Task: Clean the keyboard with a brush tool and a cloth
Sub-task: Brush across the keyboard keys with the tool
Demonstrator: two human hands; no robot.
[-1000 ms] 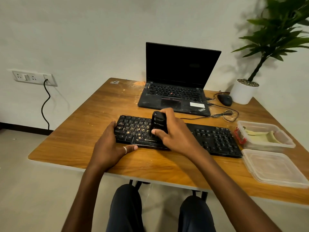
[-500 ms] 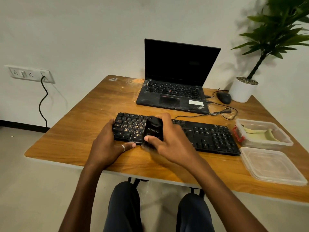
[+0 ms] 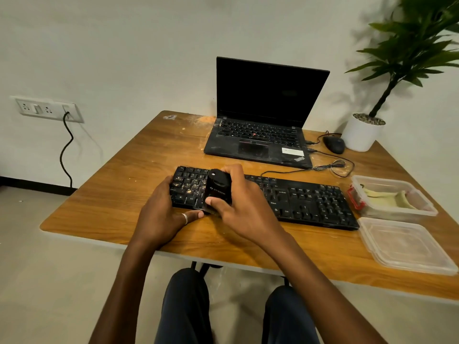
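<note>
Your right hand [image 3: 238,207] is wrapped around a chunky black plastic brush tool [image 3: 218,191], thumb along its near side and fingers curled over the far side, pressing it down on the left half of the long black plastic keyboard [image 3: 298,202]. Your left hand [image 3: 161,214] lies flat and loosely closed over the keyboard's left end, holding it in place, with a silver ring showing on one finger near the front edge. The keyboard lies across the middle of the glossy wood-grain table [image 3: 119,194], and pale crumbs speckle its left keys. Grey lettering on the brush body is too blurred to read. Behind sits an open black laptop [image 3: 260,135] marked "ThinkPad". On the right, a clear plastic tub [image 3: 397,197] holds a folded pale yellow cloth [image 3: 387,198].
</note>
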